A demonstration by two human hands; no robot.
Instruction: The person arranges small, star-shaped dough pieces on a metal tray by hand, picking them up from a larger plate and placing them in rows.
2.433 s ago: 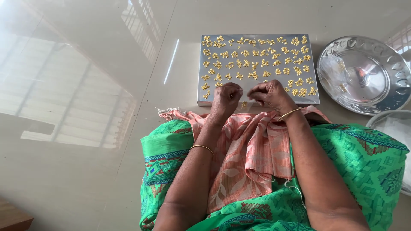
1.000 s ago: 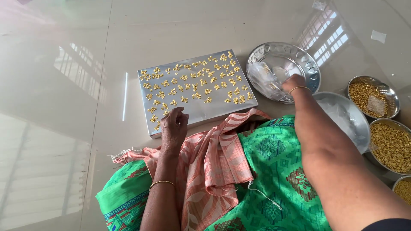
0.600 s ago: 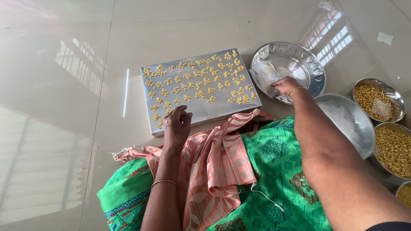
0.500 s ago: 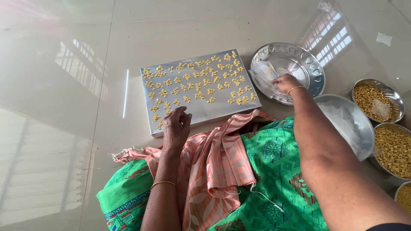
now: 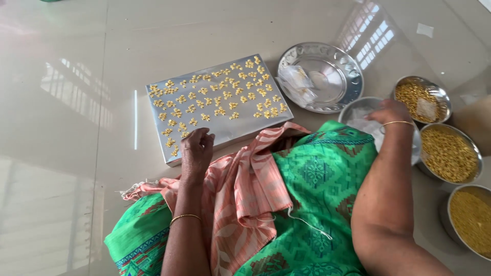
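Observation:
A flat silver board (image 5: 245, 130) lies on the floor in front of me, covered with several small yellow shaped pieces (image 5: 215, 99). My left hand (image 5: 196, 149) rests with curled fingers on the board's near edge. My right hand (image 5: 389, 110) reaches into a steel bowl (image 5: 352, 108) holding something white, to the right of my lap; whether it grips anything is hidden. Green and salmon cloth (image 5: 266, 199) covers my lap.
A scalloped steel plate (image 5: 342, 61) with clear plastic wrappers stands behind the bowl. Three steel bowls of yellow grain-like bits (image 5: 422, 98) (image 5: 450, 153) (image 5: 470, 217) line the right side. The glossy floor (image 5: 76, 128) spreads to the left.
My right hand left the scalloped plate and came back and right into the nearer steel bowl. My left hand stayed at the board's edge. The view shifted slightly.

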